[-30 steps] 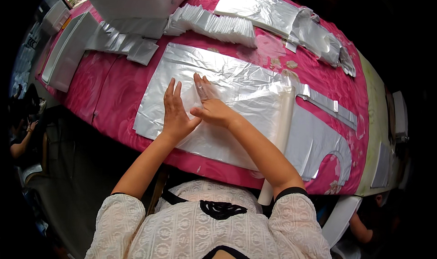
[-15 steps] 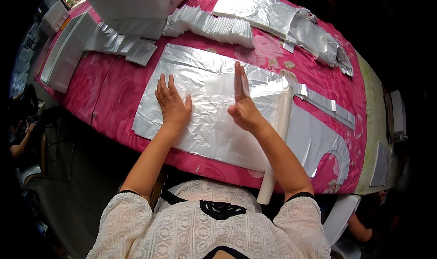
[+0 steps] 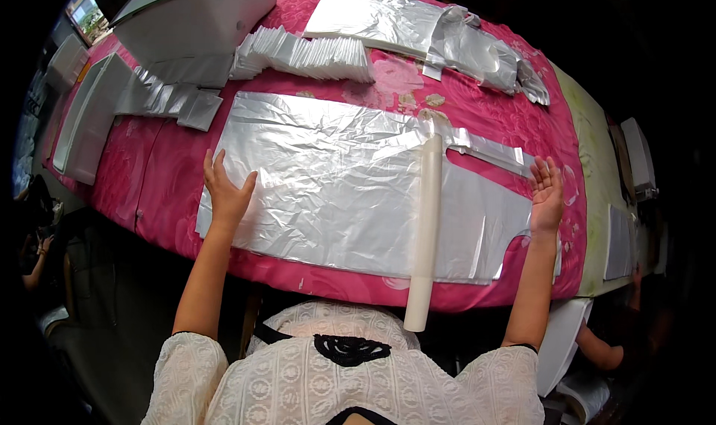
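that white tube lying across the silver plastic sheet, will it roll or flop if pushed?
The white tube looks stiff: it stays straight though its near end overhangs the table edge. Being round, it would probably roll sideways on the smooth silver sheet. The overhang suggests it could tip off if nudged toward the person. Neither hand touches it.

Both arms reaching forward, spread wide apart; left hand (image 3: 226,191) and right hand (image 3: 546,192) lying flat, fingers extended.
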`<action>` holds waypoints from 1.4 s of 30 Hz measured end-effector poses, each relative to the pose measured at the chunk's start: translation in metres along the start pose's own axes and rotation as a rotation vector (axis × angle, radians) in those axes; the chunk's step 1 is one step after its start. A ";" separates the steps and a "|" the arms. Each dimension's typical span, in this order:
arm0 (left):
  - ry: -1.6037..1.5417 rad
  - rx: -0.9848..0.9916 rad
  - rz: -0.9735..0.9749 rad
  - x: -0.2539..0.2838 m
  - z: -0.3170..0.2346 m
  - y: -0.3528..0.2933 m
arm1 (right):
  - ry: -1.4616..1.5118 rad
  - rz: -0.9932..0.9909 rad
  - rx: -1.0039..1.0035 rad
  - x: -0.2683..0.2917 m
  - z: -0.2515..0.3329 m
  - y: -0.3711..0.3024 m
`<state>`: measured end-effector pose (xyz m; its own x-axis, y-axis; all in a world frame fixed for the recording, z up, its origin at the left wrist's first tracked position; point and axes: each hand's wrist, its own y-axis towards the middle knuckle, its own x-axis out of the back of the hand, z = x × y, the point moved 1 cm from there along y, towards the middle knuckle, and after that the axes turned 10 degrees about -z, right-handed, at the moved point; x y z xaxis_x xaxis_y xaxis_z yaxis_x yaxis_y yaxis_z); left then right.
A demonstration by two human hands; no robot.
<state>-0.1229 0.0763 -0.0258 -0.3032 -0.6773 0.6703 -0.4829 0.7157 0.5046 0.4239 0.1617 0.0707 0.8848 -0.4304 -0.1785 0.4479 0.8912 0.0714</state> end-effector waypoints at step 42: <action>-0.975 0.816 0.718 0.147 -0.017 -0.098 | -0.073 0.557 -0.072 -0.371 -0.111 -0.286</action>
<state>-0.1062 -0.0903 0.0324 -0.9394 -0.3060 -0.1545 -0.2125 0.8735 -0.4380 -0.0462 0.0825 0.0080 0.9928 0.1012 -0.0645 -0.0968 0.9930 0.0680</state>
